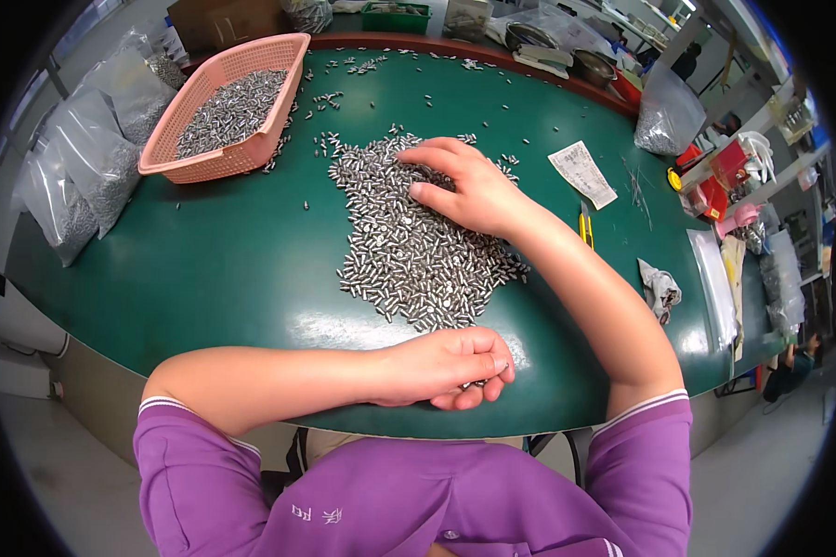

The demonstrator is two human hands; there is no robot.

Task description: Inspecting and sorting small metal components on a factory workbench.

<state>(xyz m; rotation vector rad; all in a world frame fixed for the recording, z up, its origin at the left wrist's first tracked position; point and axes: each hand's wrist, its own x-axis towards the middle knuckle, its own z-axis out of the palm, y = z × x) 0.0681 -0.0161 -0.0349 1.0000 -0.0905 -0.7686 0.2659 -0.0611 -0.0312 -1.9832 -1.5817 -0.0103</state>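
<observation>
At the far left of the frame, clear bags of metal parts (84, 172) lie on the edge of the green bench (204, 269). Just right of them, in the upper left, a pink basket (228, 107) holds a heap of small silver pins. In the middle of the frame a wide spread of the same loose pins (409, 246) covers the bench. The left hand (450, 367) rests at the near edge, lower centre, cupped with fingers curled, and a few pins seem to sit in it. The right hand (464, 186) lies open and flat on the top of the spread, fingers apart, touching the pins. Judging by this, sorting or gathering is in hand: the right hand rakes pins while the left collects. The next move would call for a light sweep toward the cupped hand without scattering pins. To the right lie a paper slip (582, 173), a yellow cutter (586, 226) and a crumpled rag (660, 290).
</observation>
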